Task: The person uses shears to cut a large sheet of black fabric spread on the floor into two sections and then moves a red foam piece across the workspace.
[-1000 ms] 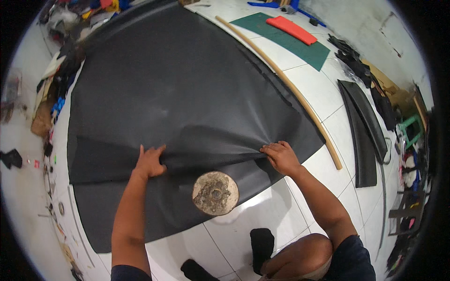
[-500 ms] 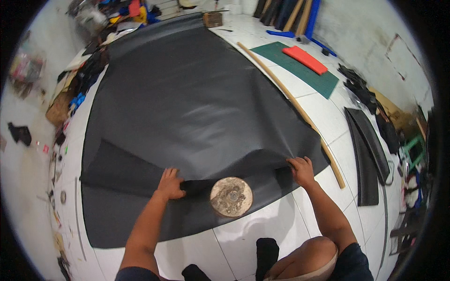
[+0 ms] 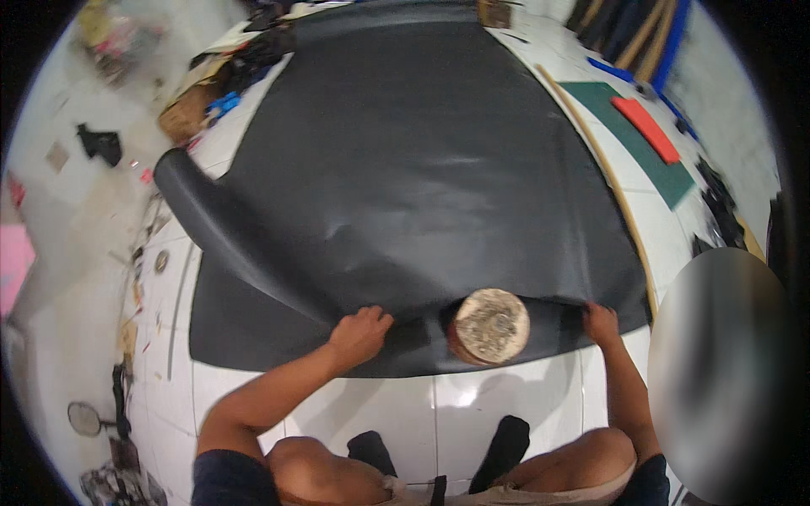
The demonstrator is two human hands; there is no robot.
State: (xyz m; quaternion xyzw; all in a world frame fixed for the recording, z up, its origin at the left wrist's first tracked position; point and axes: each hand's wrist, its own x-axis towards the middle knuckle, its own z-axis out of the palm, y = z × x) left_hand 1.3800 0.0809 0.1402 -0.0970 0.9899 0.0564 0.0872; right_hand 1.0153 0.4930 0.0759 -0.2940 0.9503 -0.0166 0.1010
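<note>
No readable lettering, numbers, labels, brands or signs on anything in view.

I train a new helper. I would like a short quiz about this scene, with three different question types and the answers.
1. Choose: the round block is (a) left of both hands, (b) between the left hand and right hand, (c) right of both hands.
2. True or false: the red piece lies on the green mat.
3. Which hand is nearer to the large curled flap of the black sheet?

Key: 1. b; 2. true; 3. the left hand.
</note>
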